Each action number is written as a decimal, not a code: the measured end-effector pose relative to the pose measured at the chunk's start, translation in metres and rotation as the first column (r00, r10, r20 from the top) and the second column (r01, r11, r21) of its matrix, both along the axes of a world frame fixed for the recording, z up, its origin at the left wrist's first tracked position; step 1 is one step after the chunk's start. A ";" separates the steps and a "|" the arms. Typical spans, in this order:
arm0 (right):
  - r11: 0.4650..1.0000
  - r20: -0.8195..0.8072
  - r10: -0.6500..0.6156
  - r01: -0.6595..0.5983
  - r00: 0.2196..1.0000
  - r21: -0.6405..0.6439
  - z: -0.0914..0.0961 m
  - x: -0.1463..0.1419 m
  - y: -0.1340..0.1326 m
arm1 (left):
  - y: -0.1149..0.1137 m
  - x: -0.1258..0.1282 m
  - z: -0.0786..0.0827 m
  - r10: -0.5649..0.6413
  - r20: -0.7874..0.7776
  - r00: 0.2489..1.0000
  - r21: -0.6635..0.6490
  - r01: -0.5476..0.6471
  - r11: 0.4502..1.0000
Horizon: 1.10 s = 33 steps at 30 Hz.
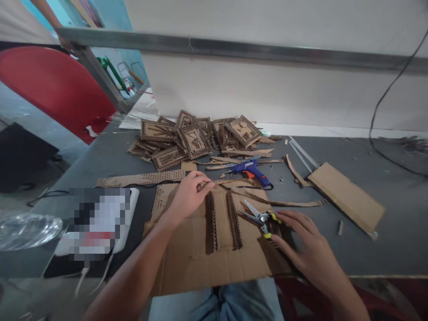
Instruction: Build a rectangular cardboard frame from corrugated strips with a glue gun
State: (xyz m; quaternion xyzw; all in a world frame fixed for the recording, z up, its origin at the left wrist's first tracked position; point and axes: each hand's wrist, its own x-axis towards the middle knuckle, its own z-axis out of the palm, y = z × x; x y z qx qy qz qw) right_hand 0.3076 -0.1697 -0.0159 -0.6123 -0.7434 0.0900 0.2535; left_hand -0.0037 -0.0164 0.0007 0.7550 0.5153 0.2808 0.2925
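Broadly, a grey table [384,178] carries everything, with a large cardboard sheet [180,261] along its near edge. Behind it lies a heap of framed cardboard panels [195,140], their raised ridged borders enclosing small cut-out shapes. At far left rests a clear plastic bottle [30,232]; whether it holds liquid I cannot tell. On the sheet lies a narrow panel [223,223], ridged along both long sides. The right hand [306,236], partly curled, holds the scissors [264,217] by their spread handles, blades parted. Beyond lies a blue glue gun [250,169]. Smallest, a thin strip [234,181] is pinched in the left hand's [189,194] nearly closed fingertips, above the narrow panel's far end.
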 end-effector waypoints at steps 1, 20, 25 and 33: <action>0.999 -0.024 -0.004 0.005 1.000 0.045 0.003 -0.004 0.007 | 0.000 0.000 -0.001 -0.006 -0.006 1.000 -0.001 0.006 1.000; 0.989 0.107 -0.027 0.043 0.994 -0.143 0.013 -0.044 0.093 | 0.005 -0.002 -0.004 0.019 0.024 1.000 0.077 -0.020 0.997; 0.983 0.166 -0.011 0.040 0.986 -0.177 0.017 -0.043 0.096 | 0.003 0.001 0.002 0.019 0.032 0.999 0.075 -0.022 0.997; 0.998 0.046 0.003 -0.006 0.999 0.061 0.035 -0.054 0.118 | 0.001 0.002 0.001 0.120 0.107 0.987 0.154 -0.136 0.979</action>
